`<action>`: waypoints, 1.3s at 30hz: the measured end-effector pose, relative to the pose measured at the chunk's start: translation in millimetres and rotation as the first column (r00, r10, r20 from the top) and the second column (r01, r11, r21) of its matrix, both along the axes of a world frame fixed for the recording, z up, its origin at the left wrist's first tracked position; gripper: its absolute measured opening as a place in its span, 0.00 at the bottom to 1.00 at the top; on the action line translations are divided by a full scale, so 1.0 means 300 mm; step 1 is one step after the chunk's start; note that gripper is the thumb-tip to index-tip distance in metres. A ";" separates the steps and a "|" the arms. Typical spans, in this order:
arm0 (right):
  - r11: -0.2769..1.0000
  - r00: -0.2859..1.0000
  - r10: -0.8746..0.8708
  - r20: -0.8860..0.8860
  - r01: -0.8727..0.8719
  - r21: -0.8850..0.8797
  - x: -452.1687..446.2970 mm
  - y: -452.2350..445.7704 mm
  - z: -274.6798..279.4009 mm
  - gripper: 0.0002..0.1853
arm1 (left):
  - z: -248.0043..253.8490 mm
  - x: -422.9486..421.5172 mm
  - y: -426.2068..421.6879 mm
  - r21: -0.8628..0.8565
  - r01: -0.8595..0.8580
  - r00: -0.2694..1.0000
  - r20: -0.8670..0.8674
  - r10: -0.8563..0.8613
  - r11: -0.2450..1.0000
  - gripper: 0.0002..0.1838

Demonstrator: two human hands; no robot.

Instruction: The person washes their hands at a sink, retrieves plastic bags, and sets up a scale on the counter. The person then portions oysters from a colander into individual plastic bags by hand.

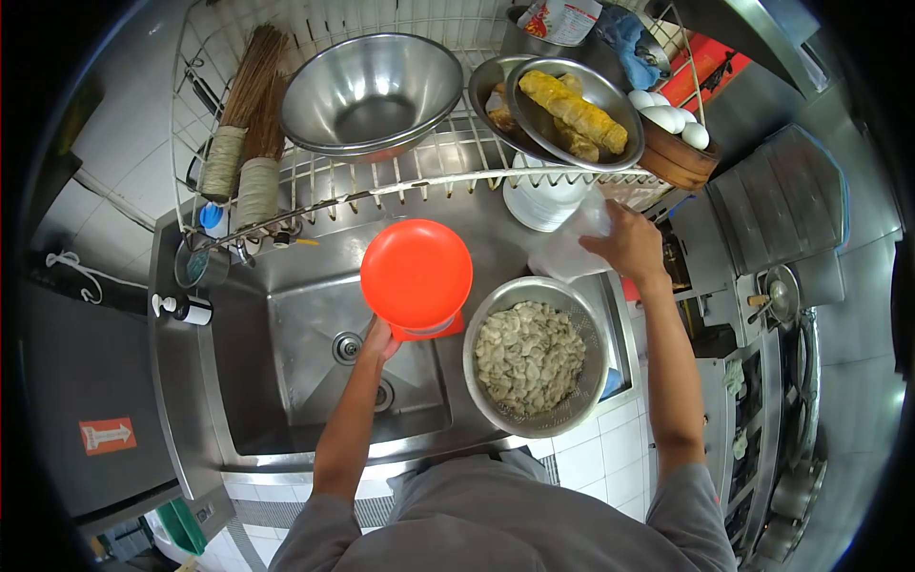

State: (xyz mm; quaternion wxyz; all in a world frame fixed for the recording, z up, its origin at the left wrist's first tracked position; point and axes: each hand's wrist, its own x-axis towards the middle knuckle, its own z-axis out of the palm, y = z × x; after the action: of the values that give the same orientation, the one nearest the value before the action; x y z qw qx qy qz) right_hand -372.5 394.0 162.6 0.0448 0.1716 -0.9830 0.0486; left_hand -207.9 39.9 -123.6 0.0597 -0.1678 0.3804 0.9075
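Above the sink, an orange kitchen scale (416,275) with a round pan on top is held by my left hand (379,341), whose fingers go under its base. My right hand (629,245) pinches a translucent plastic bag (564,251), just in front of a stack of white round dishes (543,207). Below the bag, a perforated metal colander (474,377) rests on the steel counter. It holds many small greyish-beige food pieces (529,357), whose kind I cannot make out.
A white wire rack (400,181) spans the back, bearing a metal bowl (374,91), bowls of yellow food (572,105), eggs (679,119) and bristle brushes (253,124). The sink basin (305,400) lies left; a pump bottle (183,308) stands on its edge.
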 end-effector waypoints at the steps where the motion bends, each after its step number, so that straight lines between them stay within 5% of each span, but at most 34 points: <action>1: 0.999 0.999 -0.042 -0.016 0.043 0.031 0.000 0.030 0.001 0.34 | -0.007 -0.006 0.003 0.001 0.006 1.000 -0.002 -0.006 1.000 0.35; 10: 0.988 0.982 -0.155 0.106 0.152 0.039 0.040 0.132 0.048 0.38 | -0.026 -0.052 0.014 0.035 -0.003 0.999 -0.041 0.004 0.999 0.34; 15: 0.982 0.994 -0.066 0.086 0.079 -0.171 0.028 0.145 -0.006 0.36 | -0.004 -0.018 0.013 -0.019 -0.010 0.996 -0.092 0.009 1.000 0.33; 29: 0.960 0.959 -0.274 0.075 0.277 -0.036 0.087 0.199 0.012 0.35 | 0.016 -0.038 -0.001 -0.026 -0.073 0.994 -0.078 0.070 0.997 0.35; 33: 0.949 0.951 -0.299 0.081 0.305 -0.077 0.116 0.248 0.013 0.43 | -0.026 -0.107 0.034 0.020 -0.051 0.998 -0.022 0.052 0.998 0.35; 37: 0.931 0.965 -0.261 -0.040 0.240 -0.275 0.191 0.268 0.031 0.53 | -0.061 -0.155 0.032 0.084 0.007 1.000 -0.028 -0.004 0.996 0.35; 39: 0.942 0.934 -0.176 -0.312 0.067 -0.330 0.248 0.260 0.070 0.48 | -0.077 -0.165 0.028 0.062 0.002 0.998 -0.064 0.002 0.998 0.34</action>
State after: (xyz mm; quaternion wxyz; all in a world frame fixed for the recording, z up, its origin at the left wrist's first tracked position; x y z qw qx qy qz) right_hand -298.1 471.9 183.8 0.2417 0.1063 -0.9492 0.1713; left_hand -257.3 48.2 -146.8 0.0524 -0.1367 0.3540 0.9237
